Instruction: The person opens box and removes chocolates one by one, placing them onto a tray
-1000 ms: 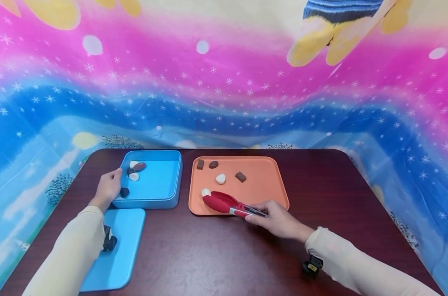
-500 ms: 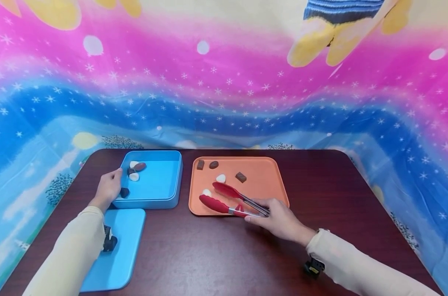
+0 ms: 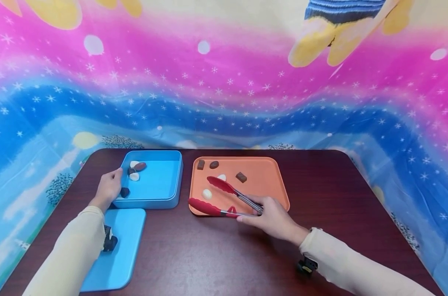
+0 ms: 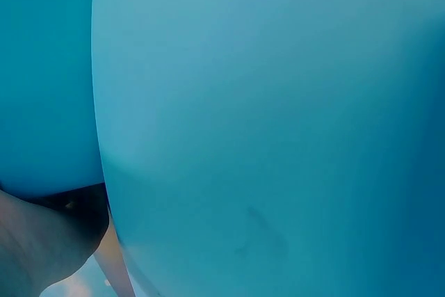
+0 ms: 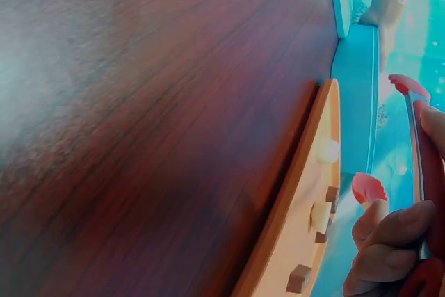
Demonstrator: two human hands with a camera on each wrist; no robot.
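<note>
My right hand [image 3: 273,218] grips a pair of red-tipped tongs [image 3: 242,200], whose two arms stand spread apart above the orange tray [image 3: 261,197]. A white egg-shaped chocolate [image 3: 207,194] lies on the tray and shows between the tong tips in the head view. Another white chocolate [image 3: 222,177] is partly covered by the upper tip. Three brown chocolates lie further back, one of them a ridged block [image 3: 241,177]. At the left, my left hand [image 3: 109,187] holds the side wall of the blue box [image 3: 155,172]. White and brown chocolates [image 3: 137,168] lie inside along its left side.
In front of the box lies a flat blue lid [image 3: 116,250], partly under the left sleeve. The dark wooden table [image 3: 194,255] carries everything. A printed cloth [image 3: 224,82] hangs behind and around it.
The tongs have spread from closed around the front white chocolate, leaving it on the tray, and shifted left with my right hand. The left hand and box stay put.
</note>
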